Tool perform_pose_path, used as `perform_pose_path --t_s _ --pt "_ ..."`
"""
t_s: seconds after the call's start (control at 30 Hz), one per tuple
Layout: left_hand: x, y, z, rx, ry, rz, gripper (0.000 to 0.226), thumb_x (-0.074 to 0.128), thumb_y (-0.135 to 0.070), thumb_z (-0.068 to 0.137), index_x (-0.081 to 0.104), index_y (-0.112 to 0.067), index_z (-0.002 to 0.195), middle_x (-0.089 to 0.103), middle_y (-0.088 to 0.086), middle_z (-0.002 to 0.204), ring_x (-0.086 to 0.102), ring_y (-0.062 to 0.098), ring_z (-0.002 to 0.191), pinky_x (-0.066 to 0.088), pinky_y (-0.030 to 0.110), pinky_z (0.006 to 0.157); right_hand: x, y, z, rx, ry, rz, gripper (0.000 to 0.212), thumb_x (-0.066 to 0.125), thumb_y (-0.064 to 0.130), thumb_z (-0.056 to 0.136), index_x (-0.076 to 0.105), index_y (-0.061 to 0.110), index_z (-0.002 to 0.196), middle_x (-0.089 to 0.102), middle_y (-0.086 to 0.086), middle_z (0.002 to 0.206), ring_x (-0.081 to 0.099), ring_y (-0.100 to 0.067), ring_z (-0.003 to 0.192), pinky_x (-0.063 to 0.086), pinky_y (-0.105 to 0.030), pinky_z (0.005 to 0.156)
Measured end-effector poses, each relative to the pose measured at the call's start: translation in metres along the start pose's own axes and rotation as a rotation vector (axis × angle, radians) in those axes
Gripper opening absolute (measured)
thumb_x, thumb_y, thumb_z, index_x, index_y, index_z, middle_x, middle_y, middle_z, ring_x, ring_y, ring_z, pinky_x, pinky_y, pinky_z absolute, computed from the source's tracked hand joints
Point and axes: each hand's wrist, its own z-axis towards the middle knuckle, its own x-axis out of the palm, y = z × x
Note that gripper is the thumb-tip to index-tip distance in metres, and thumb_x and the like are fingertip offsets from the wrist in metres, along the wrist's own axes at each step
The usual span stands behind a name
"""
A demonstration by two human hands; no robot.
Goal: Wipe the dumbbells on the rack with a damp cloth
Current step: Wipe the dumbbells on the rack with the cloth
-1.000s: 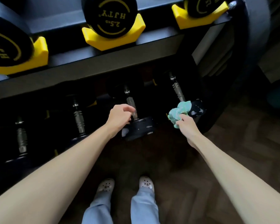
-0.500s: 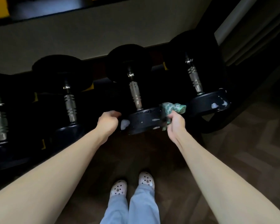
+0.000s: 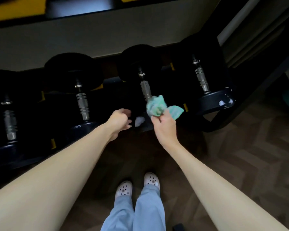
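Observation:
Several black dumbbells with steel handles lie on the lower shelf of a dark rack (image 3: 90, 35). My right hand (image 3: 164, 129) grips a crumpled green cloth (image 3: 158, 106) and holds it on the near end of the middle dumbbell (image 3: 145, 87), where the handle meets the head. My left hand (image 3: 119, 121) curls its fingers around the left edge of that dumbbell's near head, beside a pale worn patch. A dumbbell (image 3: 202, 80) to the right has chipped spots on its near head. Another dumbbell (image 3: 82, 100) lies to the left.
Yellow cradles (image 3: 15, 9) of the upper shelf show at the top edge. The rack's black side frame (image 3: 250, 84) slants down on the right. Dark herringbone wood floor (image 3: 240, 155) spreads below, with my feet in white clogs (image 3: 137, 184) close to the rack.
The view has dropped to the lower shelf. My right hand carried the cloth from the right dumbbell's head to the middle dumbbell, then up onto its handle end. My left hand stays at the middle dumbbell's head.

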Motion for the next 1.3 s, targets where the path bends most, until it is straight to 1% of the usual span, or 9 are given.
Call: perform_pose_path --t_s 0.07,0.17,0.27,0.43,0.93,1.07,1.2,1.23,1.3 --pt "-0.006 0.001 -0.001 0.006 -0.026 -0.018 0.058 0.029 0.018 0.086 0.039 -0.007 0.138 0.044 0.015 0.138 0.046 0.026 0.124 0.048 0.037 0.094 0.012 0.005 0.006 -0.202 0.102 -0.189 0.043 0.042 0.005 0.094 0.044 0.005 0.137 0.039 -0.007 0.146 0.024 -0.015 0.138 0.004 -0.004 0.106" --pt "-0.018 0.003 0.002 0.021 -0.092 -0.002 0.055 0.026 0.014 0.089 0.038 -0.01 0.138 0.044 0.016 0.137 0.047 0.027 0.122 0.049 0.036 0.091 0.017 0.011 0.022 -0.427 0.207 -0.481 0.044 0.036 0.009 0.09 0.052 0.002 0.13 0.046 -0.01 0.142 0.024 -0.02 0.14 -0.01 -0.005 0.106" --pt "-0.026 0.002 0.005 0.041 -0.164 -0.013 0.051 0.026 0.009 0.091 0.037 -0.009 0.138 0.047 0.017 0.132 0.052 0.028 0.115 0.05 0.037 0.09 0.017 0.017 0.03 -0.585 0.402 -0.848 0.038 0.038 0.012 0.095 0.056 0.0 0.126 0.039 -0.01 0.147 0.017 -0.021 0.144 -0.005 -0.021 0.113" --pt "-0.028 0.006 0.008 0.082 -0.257 0.034 0.05 0.037 0.007 0.086 0.043 -0.01 0.132 0.056 0.01 0.114 0.057 0.03 0.11 0.048 0.046 0.096 0.03 0.028 0.039 -0.672 0.704 -1.124 0.043 0.037 0.019 0.097 0.044 0.006 0.137 0.029 -0.007 0.152 0.013 -0.019 0.145 0.002 -0.028 0.115" --pt "0.003 -0.001 -0.021 0.17 -0.486 0.037 0.045 0.035 0.009 0.087 0.047 -0.007 0.128 0.058 0.01 0.113 0.056 0.023 0.108 0.049 0.042 0.095 -0.003 -0.003 0.011 -0.992 0.894 -1.43 0.039 0.048 0.013 0.094 0.049 0.01 0.133 0.017 -0.005 0.157 0.004 -0.017 0.146 -0.004 -0.034 0.117" --pt "0.013 -0.012 -0.031 0.182 -0.474 0.052 0.045 0.035 0.01 0.086 0.05 -0.006 0.125 0.058 0.01 0.114 0.055 0.021 0.109 0.048 0.036 0.096 -0.047 -0.026 -0.002 -0.763 1.084 -1.483 0.037 0.042 0.009 0.096 0.05 0.006 0.132 0.028 -0.006 0.153 0.026 -0.022 0.141 0.025 -0.036 0.113" --pt "0.023 -0.021 -0.035 0.221 -0.483 0.045 0.043 0.036 0.009 0.084 0.054 -0.007 0.12 0.061 0.009 0.108 0.057 0.023 0.106 0.049 0.04 0.095 -0.065 -0.04 -0.03 -0.483 1.141 -1.178 0.038 0.037 0.02 0.099 0.056 0.001 0.125 0.035 -0.01 0.149 0.02 -0.02 0.143 0.017 -0.033 0.117" --pt "0.026 -0.023 -0.035 0.224 -0.48 0.039 0.043 0.036 0.009 0.084 0.055 -0.007 0.118 0.062 0.007 0.104 0.059 0.023 0.104 0.05 0.041 0.094 -0.065 -0.035 -0.034 -0.314 1.056 -0.978 0.034 0.038 0.019 0.097 0.063 0.0 0.112 0.044 -0.014 0.142 0.034 -0.023 0.136 0.031 -0.032 0.109" --pt "0.031 -0.031 -0.039 0.224 -0.445 0.003 0.042 0.034 0.01 0.083 0.056 -0.005 0.116 0.063 0.005 0.095 0.062 0.021 0.094 0.054 0.038 0.087 -0.065 -0.024 -0.036 -0.001 0.829 -0.599 0.026 0.044 0.01 0.087 0.057 0.004 0.065 0.06 -0.015 0.087 0.057 -0.025 0.085 0.042 -0.028 0.069"
